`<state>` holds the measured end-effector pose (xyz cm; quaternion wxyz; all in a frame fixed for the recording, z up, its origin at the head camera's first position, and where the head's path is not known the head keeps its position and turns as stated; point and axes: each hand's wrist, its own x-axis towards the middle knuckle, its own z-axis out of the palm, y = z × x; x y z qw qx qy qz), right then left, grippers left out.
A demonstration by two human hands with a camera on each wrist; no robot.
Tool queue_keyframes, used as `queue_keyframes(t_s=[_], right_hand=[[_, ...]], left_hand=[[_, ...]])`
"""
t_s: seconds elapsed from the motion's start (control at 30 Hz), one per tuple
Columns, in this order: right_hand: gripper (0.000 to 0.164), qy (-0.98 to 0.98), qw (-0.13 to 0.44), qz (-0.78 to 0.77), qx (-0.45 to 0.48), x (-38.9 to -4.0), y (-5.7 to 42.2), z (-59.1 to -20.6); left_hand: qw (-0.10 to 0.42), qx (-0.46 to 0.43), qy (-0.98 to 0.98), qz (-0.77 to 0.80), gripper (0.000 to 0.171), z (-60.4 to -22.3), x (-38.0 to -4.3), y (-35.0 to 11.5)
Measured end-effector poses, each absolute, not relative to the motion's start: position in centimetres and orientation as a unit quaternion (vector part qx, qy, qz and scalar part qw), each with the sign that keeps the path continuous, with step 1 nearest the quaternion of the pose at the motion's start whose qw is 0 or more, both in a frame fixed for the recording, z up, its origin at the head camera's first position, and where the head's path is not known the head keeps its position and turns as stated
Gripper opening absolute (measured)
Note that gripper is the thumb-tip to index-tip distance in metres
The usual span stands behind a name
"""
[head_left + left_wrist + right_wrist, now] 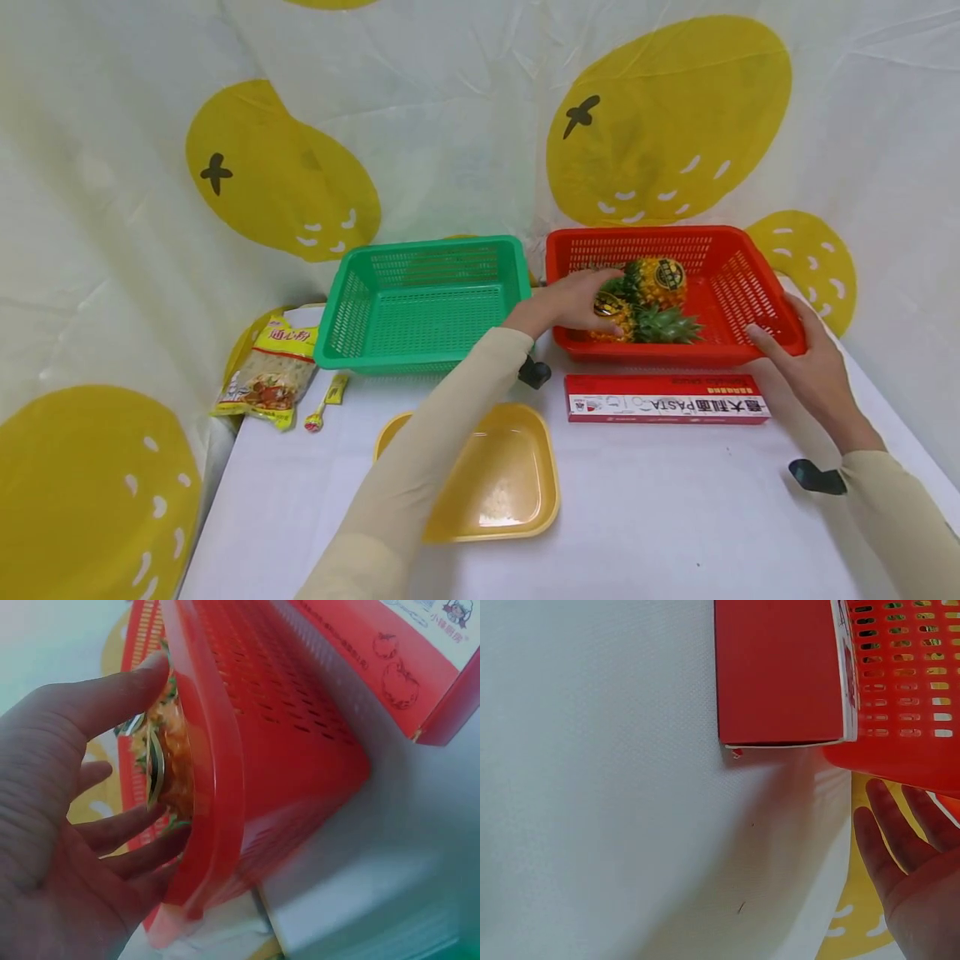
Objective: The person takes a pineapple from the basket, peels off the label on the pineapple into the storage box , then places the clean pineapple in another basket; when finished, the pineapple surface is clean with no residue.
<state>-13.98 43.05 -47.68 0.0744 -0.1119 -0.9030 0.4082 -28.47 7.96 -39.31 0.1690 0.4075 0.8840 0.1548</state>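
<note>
Left hand (pixel 573 302) cups a small pineapple (pixel 617 315) inside the red slotted plastic basket (pixel 738 287), which the open right hand (pixel 806 358) steadies at its corner.

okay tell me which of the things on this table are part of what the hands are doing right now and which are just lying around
In hand:
- pineapples, in the red basket
- left hand, fingers around one pineapple
- right hand, at the red basket's right corner

Lying about:
- green basket
- yellow tray
- pasta box
- noodle packet
- lollipop
</note>
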Motion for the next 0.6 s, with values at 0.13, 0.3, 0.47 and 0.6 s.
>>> queue_keyframes(t_s=[0.13,0.3,0.47,0.6], right_hand=[[0.091,-0.904,0.072,0.406,-0.113,-14.0,43.2,-47.8],[0.091,-0.902,0.068,0.411,-0.109,-14.2,43.1,-47.9],[0.091,-0.902,0.075,0.41,-0.107,-14.1,43.2,-48.0],[0.091,-0.901,0.079,0.413,-0.108,-13.9,43.3,-48.0]], left_hand=[[0.174,0.408,0.887,0.126,0.097,-39.5,-28.2,8.6],[0.168,0.392,0.9,0.089,0.091,-40.0,-28.0,9.1],[0.169,0.387,0.904,0.065,0.087,-40.4,-28.1,9.5],[0.173,0.384,0.905,0.059,0.084,-40.5,-28.1,9.8]])
